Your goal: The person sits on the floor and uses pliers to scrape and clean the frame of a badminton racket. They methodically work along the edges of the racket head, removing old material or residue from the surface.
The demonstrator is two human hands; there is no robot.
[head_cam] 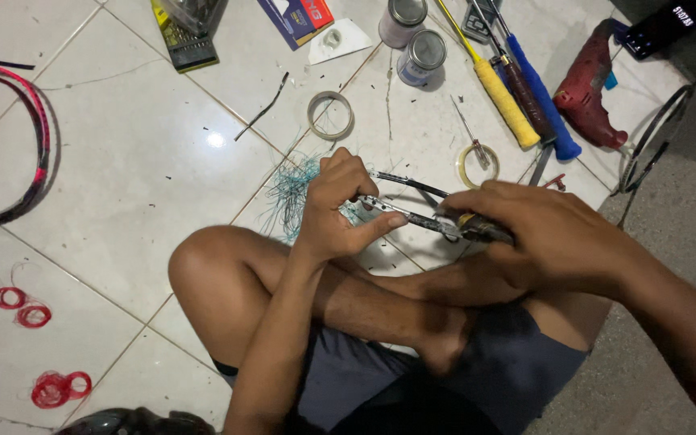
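in the head view, the left hand [336, 211] has its fingers clenched around a thin dark racket frame piece [408, 184], held above the crossed legs, while the right hand [545, 234] grips the handle of a slim tool [424, 222] whose tip lies against that piece. just behind the left hand a tangle of teal string [292, 197] lies on the tiled floor [122, 161], with two tape rings [330, 115], two small cans [420, 56], a red drill [586, 97], a red racket [18, 145] and red string coils [22, 306] spread around.
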